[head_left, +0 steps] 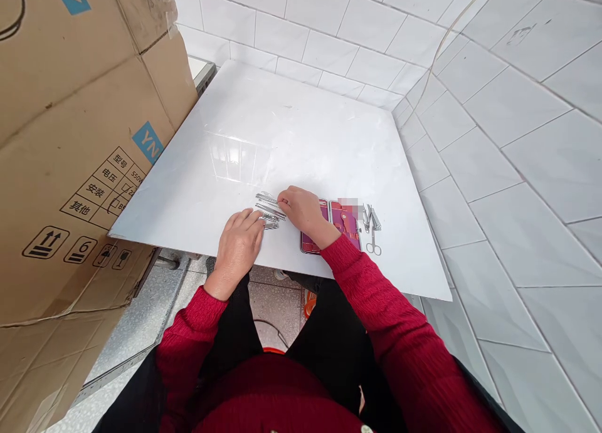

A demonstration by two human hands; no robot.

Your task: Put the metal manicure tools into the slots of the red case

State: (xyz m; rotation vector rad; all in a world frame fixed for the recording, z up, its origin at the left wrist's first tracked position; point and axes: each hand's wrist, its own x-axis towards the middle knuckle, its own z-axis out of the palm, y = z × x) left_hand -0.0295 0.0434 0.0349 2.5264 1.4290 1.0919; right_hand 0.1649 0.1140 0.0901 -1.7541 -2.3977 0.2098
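Observation:
My left hand [239, 240] lies on the white table with its fingers stretched out, the fingertips beside a small group of metal manicure tools [270, 208]. Over the right end of that group, my right hand [303, 208] is closed in a pinch; what sits between the fingertips is too small to make out. Partly under my right wrist is an opened manicure case [345, 217] with a dark red lining and straps. To its right lie a small pair of scissors [374, 247] and some nail clippers [375, 219].
The white tabletop [301, 132] meets a tiled wall [305, 13] at the back and another on the right. Large cardboard boxes [94, 107] stand along the left edge. A thin cable [442, 41] hangs down the back corner.

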